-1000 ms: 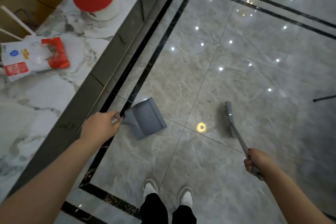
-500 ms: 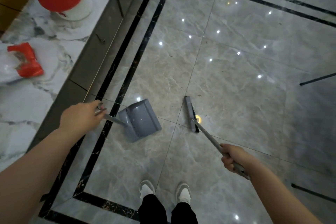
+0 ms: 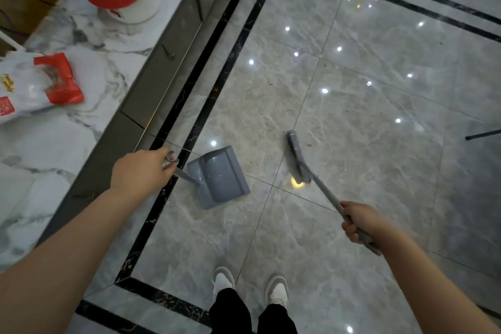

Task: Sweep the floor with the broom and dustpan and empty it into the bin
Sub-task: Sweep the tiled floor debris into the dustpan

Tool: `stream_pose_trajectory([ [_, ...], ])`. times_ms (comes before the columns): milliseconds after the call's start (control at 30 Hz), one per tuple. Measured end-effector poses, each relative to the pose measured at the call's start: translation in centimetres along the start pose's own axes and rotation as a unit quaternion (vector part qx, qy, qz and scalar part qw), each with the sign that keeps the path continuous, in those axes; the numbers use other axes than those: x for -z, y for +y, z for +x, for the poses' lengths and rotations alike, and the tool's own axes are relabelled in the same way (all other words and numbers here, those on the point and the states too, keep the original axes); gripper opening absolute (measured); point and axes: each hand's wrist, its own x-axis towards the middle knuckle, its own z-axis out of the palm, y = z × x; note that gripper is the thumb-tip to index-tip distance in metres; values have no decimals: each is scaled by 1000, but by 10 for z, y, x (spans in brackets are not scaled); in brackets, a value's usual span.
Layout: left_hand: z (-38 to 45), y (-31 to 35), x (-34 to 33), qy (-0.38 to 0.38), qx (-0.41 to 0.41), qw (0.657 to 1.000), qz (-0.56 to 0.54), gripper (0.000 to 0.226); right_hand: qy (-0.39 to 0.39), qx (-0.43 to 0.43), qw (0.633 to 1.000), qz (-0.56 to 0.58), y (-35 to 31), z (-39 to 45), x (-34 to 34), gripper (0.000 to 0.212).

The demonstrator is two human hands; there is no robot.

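Left hand (image 3: 141, 171) clenched round the metal handle of the dustpan (image 3: 218, 177); the pan sits on the floor (image 3: 379, 106) just ahead of that grip, mouth facing right. Right hand (image 3: 359, 221) grasps the broom (image 3: 298, 158) low on its shaft; the head rests on the tile up and left of the fist, beside the pan but apart from it. Small debris specks lie between pan and broom head. Bin not seen.
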Motion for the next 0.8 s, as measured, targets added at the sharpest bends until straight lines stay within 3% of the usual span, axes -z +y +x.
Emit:
stream_pose_trajectory([
  [333, 1, 4, 4, 22, -11, 999, -24, 23, -172, -26, 983, -56, -7, -20, -47, 44],
  [433, 0, 1, 6, 19, -11, 999, -27, 23, -165, -16, 984, -66, -15, -32, -38, 43],
  [633, -2, 1, 4, 16, -7, 999, -36, 24, -82, 41, 991, -98, -24, -25, -44, 47],
  [800, -3, 1, 3, 25, -12, 999, -26, 24, -149, 10, 983, -110, -2, -20, -79, 48],
])
